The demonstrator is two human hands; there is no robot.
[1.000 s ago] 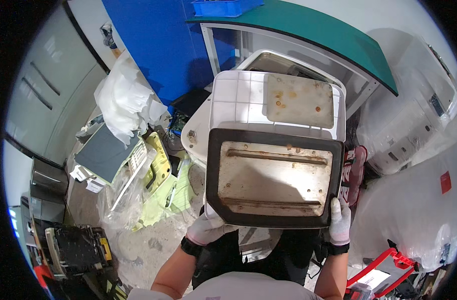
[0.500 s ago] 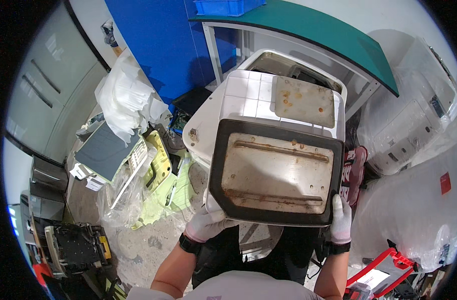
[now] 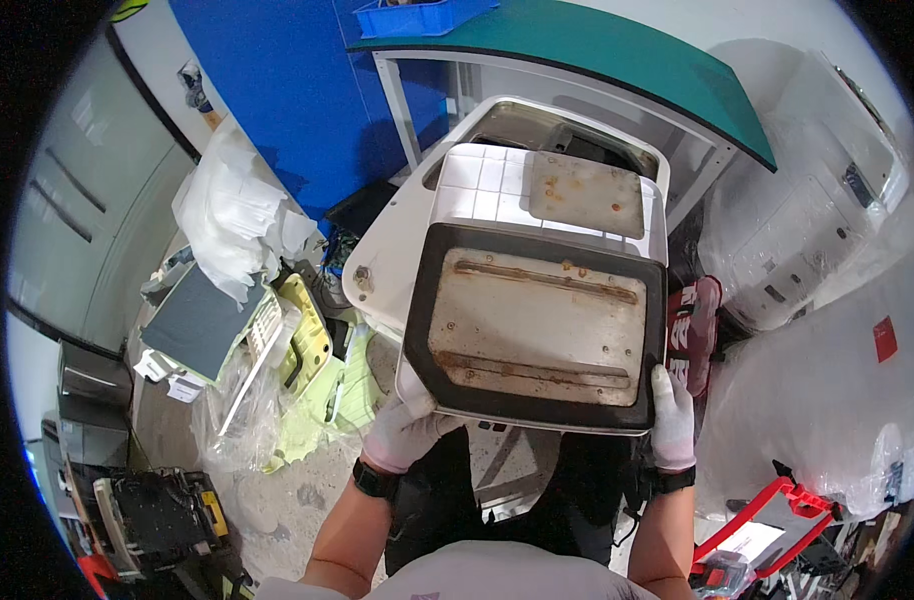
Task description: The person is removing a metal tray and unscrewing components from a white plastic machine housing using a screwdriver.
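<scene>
Before me is a panel [image 3: 537, 325] with a rust-streaked metal face, two raised ribs and a thick black gasket around it. My left hand [image 3: 407, 432], in a white glove, grips its near left corner, with the fingers hidden underneath. At the near right corner my right hand [image 3: 673, 418], also gloved, holds the edge with its thumb on the gasket. Just beyond the panel lies a white gridded sheet [image 3: 482, 190] with a stained metal plate [image 3: 589, 192] on it. Under these is a larger white panel [image 3: 387, 250].
A green-topped table [image 3: 577, 50] with a blue bin [image 3: 427, 17] stands at the back. Plastic-wrapped units [image 3: 817, 410] line the right side. Packing foam [image 3: 242, 195] and a yellow plastic part [image 3: 307, 325] lie left. A red-framed object [image 3: 767, 530] is near right.
The gasketed panel and both hands have moved slightly away from my body. My view has turned a little to the right. Both hands keep their hold.
</scene>
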